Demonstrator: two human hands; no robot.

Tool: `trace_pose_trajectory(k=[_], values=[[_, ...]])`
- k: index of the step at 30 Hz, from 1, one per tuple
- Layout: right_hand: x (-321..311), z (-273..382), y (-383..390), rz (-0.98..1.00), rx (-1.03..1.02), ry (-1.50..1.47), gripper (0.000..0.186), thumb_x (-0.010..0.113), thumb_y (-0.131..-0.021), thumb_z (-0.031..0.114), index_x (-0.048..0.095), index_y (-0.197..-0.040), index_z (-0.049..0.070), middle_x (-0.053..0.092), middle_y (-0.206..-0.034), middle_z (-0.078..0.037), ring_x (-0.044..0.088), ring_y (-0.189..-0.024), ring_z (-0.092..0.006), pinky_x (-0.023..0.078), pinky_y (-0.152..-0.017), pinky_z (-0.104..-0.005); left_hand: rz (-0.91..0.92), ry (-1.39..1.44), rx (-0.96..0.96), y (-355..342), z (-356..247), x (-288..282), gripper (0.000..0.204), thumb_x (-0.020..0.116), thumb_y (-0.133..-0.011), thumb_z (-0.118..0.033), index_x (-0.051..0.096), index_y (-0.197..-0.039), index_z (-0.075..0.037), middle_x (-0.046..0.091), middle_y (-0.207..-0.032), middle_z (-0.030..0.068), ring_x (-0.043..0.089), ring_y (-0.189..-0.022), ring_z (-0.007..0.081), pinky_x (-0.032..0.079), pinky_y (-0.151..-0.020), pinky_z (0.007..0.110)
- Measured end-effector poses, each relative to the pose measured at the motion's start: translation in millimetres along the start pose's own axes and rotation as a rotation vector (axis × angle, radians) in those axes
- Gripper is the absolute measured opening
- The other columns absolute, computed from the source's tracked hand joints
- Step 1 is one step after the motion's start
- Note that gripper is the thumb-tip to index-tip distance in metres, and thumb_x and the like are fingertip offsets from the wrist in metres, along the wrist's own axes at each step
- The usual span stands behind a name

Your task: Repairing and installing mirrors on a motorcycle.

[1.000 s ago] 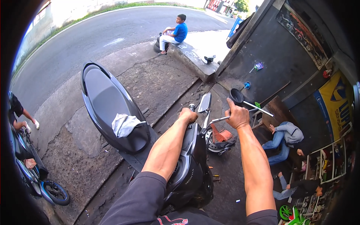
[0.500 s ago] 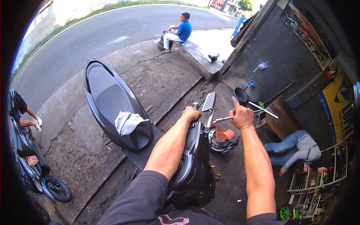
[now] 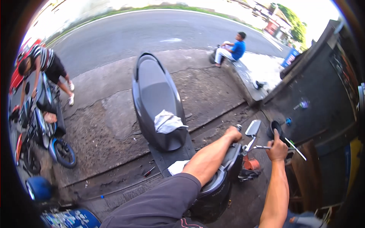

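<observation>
A black motor scooter (image 3: 215, 195) stands beneath my arms, its long dark seat (image 3: 154, 85) reaching away to the left. My left hand (image 3: 232, 134) is closed around the scooter's handlebar grip (image 3: 238, 128). Just right of it rises a mirror (image 3: 253, 128). Further right, my right hand (image 3: 277, 150) is wrapped around a slim metal rod (image 3: 260, 147) beside the mirror's stem, its index finger stretched upward. The rod's far end is hidden by the hand. Beyond the fingertip is a round black cup-like thing (image 3: 272, 129). A crumpled white cloth (image 3: 167, 122) lies on the seat.
At left, a person in a striped shirt (image 3: 42, 55) bends over parked motorcycles (image 3: 45, 125). Someone in blue (image 3: 238, 49) sits by a concrete ledge (image 3: 243, 78). A screwdriver (image 3: 149, 171) lies on the ground. A dark wall (image 3: 315, 98) stands at right.
My view has swung left, so the scooter and both hands appear further right. The person by the motorcycles has come fully into sight. Both hands keep their holds.
</observation>
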State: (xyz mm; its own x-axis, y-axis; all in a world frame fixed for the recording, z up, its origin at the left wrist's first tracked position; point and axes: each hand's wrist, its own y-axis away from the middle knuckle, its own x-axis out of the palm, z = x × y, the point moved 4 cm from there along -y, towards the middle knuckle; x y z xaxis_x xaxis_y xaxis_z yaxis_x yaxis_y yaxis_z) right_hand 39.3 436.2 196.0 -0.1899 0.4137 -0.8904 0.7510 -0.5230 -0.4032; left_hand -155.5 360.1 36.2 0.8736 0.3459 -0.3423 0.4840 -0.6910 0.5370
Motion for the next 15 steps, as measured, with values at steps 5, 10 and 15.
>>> trace_pose_trajectory(k=[5, 10, 15], values=[[-3, 20, -10, 0.011, 0.000, -0.025, 0.058, 0.054, -0.077, 0.016, 0.054, -0.135, 0.010, 0.067, -0.075, -0.021, 0.065, -0.066, -0.0412, 0.052, -0.062, -0.0518, -0.082, 0.046, -0.042, -6, 14, -13, 0.051, 0.072, -0.075, -0.021, 0.063, -0.117, 0.006, 0.063, -0.122, 0.0250, 0.062, -0.116, 0.0337, 0.050, -0.097, 0.039], [-2, 12, -7, -0.004, -0.010, -0.016, 0.059, 0.053, -0.076, 0.014, 0.053, -0.136, 0.009, 0.066, -0.075, -0.025, 0.065, -0.065, -0.0431, 0.051, -0.062, -0.0540, -0.080, 0.076, -0.048, -3, 9, -5, 0.061, 0.064, -0.078, -0.015, 0.048, -0.131, 0.009, 0.058, -0.129, 0.0278, 0.058, -0.121, 0.0369, 0.048, -0.100, 0.041], [1, 17, -8, 0.000, -0.006, -0.019, 0.058, 0.053, -0.076, 0.014, 0.054, -0.135, 0.009, 0.066, -0.074, -0.025, 0.065, -0.065, -0.0431, 0.051, -0.062, -0.0535, -0.073, 0.077, -0.060, -2, 13, -11, 0.062, 0.063, -0.078, -0.014, 0.046, -0.132, 0.011, 0.058, -0.128, 0.0281, 0.058, -0.122, 0.0363, 0.048, -0.100, 0.041]])
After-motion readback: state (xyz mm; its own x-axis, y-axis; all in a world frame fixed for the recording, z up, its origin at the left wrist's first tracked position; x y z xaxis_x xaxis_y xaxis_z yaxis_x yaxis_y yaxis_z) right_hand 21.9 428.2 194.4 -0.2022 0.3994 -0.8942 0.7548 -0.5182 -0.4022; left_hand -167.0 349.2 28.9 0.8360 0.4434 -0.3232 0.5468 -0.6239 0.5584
